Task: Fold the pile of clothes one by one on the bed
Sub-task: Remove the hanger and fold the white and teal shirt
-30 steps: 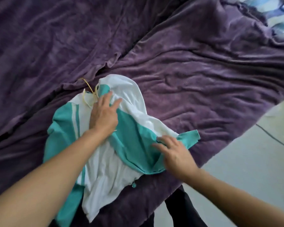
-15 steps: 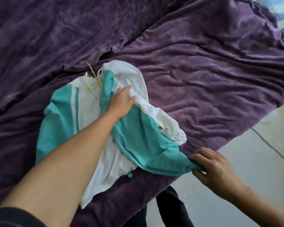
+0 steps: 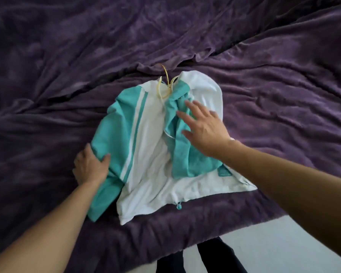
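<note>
Hoodie point(image 3: 150, 154) spread on the bed, one sleeve folded in

The white-and-teal hoodie lies near the middle of the view on the purple blanket point(image 3: 264, 95) that covers the bed. Its neck points toward 12 o'clock and its hem toward 6 o'clock, close to the bed's near edge. A yellow drawstring point(image 3: 166, 83) loops out at the neck, and a small teal toggle point(image 3: 178, 206) hangs from the hem. The sleeve on the 3 o'clock side is folded across the chest. The right hand point(image 3: 203, 127) lies flat on it, grip apart, fingers straight and spread. At 9 o'clock of the garment the left hand point(image 3: 91, 166) holds the other teal sleeve (thumb on top of the cloth, fingers seemingly curled round its edge, though the fold partly hides them), so that grip is clamped on the hoodie. At 5 o'clock in the view, pale floor point(image 3: 283, 243) shows past the bed, with dark trouser legs point(image 3: 215, 257) at 6 o'clock.
</note>
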`<act>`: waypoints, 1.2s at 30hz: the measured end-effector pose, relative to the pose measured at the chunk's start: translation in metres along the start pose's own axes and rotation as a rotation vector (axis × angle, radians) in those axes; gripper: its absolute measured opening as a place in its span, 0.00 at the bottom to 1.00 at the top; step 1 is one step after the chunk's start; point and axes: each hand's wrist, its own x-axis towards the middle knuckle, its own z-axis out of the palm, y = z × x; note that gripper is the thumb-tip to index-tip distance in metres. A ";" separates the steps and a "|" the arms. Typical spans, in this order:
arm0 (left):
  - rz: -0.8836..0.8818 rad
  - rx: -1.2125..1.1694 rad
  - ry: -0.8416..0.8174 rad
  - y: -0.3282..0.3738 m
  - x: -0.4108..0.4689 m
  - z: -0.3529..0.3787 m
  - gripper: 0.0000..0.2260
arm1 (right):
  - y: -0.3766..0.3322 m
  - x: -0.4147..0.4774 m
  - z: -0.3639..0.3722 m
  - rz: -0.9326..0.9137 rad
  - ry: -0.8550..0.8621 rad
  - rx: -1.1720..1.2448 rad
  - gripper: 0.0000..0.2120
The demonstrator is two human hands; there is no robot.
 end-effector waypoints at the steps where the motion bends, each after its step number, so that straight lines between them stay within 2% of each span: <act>1: -0.057 -0.015 -0.061 -0.012 -0.004 0.004 0.34 | -0.004 -0.013 0.023 -0.018 -0.163 -0.041 0.29; 3: -0.106 -0.086 -0.138 -0.031 -0.006 0.012 0.37 | -0.005 -0.031 0.058 -0.008 -0.451 -0.131 0.30; 7: -0.135 -0.232 -0.295 -0.067 0.000 -0.005 0.32 | -0.015 -0.020 0.063 0.050 -0.502 -0.099 0.32; 9: -0.097 -0.250 -0.402 -0.086 -0.007 -0.020 0.24 | -0.023 -0.018 0.051 0.110 -0.385 -0.013 0.28; 11: 0.008 -0.221 -0.365 -0.092 -0.015 -0.039 0.14 | -0.024 -0.022 0.040 0.177 -0.201 0.097 0.23; 15: 0.366 -0.405 -0.191 -0.052 -0.032 -0.075 0.19 | -0.020 -0.035 0.029 0.369 -0.003 0.363 0.17; 17: 0.505 -0.466 -0.213 -0.013 -0.040 -0.080 0.18 | -0.017 -0.044 0.030 0.439 0.034 0.440 0.14; 18: 0.537 -0.485 -0.267 0.003 -0.044 -0.074 0.18 | -0.017 -0.048 0.029 0.459 0.047 0.472 0.13; 20: 0.465 -0.579 -0.372 0.020 -0.049 -0.062 0.16 | -0.019 -0.054 0.026 0.478 0.074 0.503 0.12; 21: 0.419 -0.603 -0.348 0.018 -0.051 -0.056 0.15 | -0.020 -0.056 0.025 0.479 0.081 0.503 0.11; 23: 0.352 -0.495 -0.180 -0.012 -0.045 -0.036 0.13 | -0.026 -0.058 0.023 0.455 0.084 0.489 0.11; 24: 0.337 -0.362 -0.160 -0.033 -0.040 -0.028 0.12 | -0.030 -0.057 0.024 0.424 0.084 0.470 0.11; 25: 0.324 -0.222 -0.223 -0.055 -0.038 -0.020 0.15 | -0.035 -0.055 0.025 0.374 0.089 0.442 0.11; 26: 0.289 -0.118 -0.354 -0.072 -0.039 -0.015 0.20 | -0.041 -0.051 0.029 0.310 0.091 0.411 0.11; 28: 0.189 -0.039 -0.595 -0.086 -0.050 -0.006 0.30 | -0.061 -0.040 0.036 0.170 0.052 0.375 0.14; 30: 0.223 0.053 -0.682 -0.087 -0.068 0.005 0.36 | -0.087 -0.024 0.045 0.028 -0.072 0.319 0.21; 31: 0.316 0.137 -0.650 -0.084 -0.077 0.010 0.36 | -0.102 -0.015 0.050 -0.032 -0.151 0.266 0.25; 33: 0.454 0.226 -0.525 -0.083 -0.093 0.016 0.27 | -0.125 0.001 0.057 -0.100 -0.280 0.178 0.31; 36: 0.356 0.105 -0.341 -0.098 -0.112 0.007 0.15 | -0.138 0.018 0.062 -0.090 -0.342 0.120 0.31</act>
